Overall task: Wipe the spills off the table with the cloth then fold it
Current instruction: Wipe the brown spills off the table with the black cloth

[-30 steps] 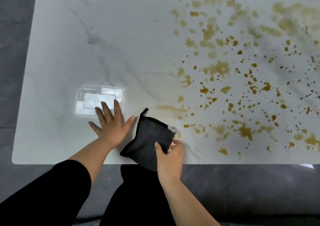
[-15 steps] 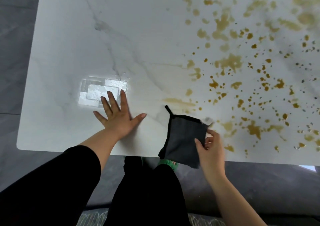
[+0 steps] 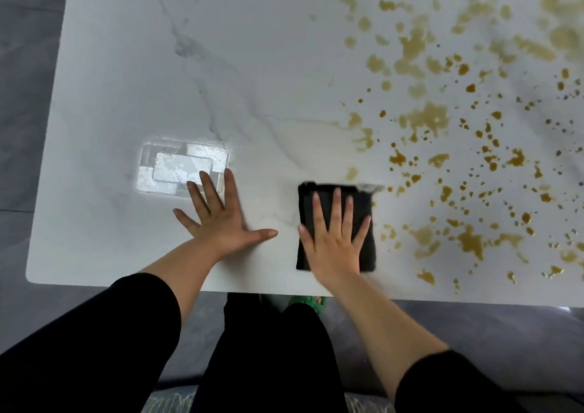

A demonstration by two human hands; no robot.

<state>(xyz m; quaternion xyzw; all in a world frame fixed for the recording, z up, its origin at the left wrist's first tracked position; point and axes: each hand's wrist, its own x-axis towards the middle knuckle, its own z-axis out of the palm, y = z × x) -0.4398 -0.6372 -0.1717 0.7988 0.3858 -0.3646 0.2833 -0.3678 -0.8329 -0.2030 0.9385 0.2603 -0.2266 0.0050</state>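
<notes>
We are pressing our right hand (image 3: 335, 242) flat on the dark cloth (image 3: 361, 201), fingers straight and spread apart, palm covering its near half. The cloth is lying as a folded rectangle on the white marbled tabletop (image 3: 252, 65), close to the near edge and a little right of centre, with a pale tag showing at its far right corner. Just beside its right edge the brown spills (image 3: 426, 118) are beginning: blotches and small drops are spreading over the whole right part of the tabletop, from the near edge to the far side. The nearest drops are sitting almost against the cloth. We are resting our left hand (image 3: 221, 220) flat on the bare surface to the left of the cloth, fingers splayed and the thumb pointing toward it, holding nothing. The fingertips of that hand are reaching onto a bright rectangular reflection (image 3: 177, 166) on the tabletop. Black sleeves are covering both upper arms, and a bit of green footwear (image 3: 311, 302) is showing below the near edge, over the grey floor (image 3: 25, 96).
</notes>
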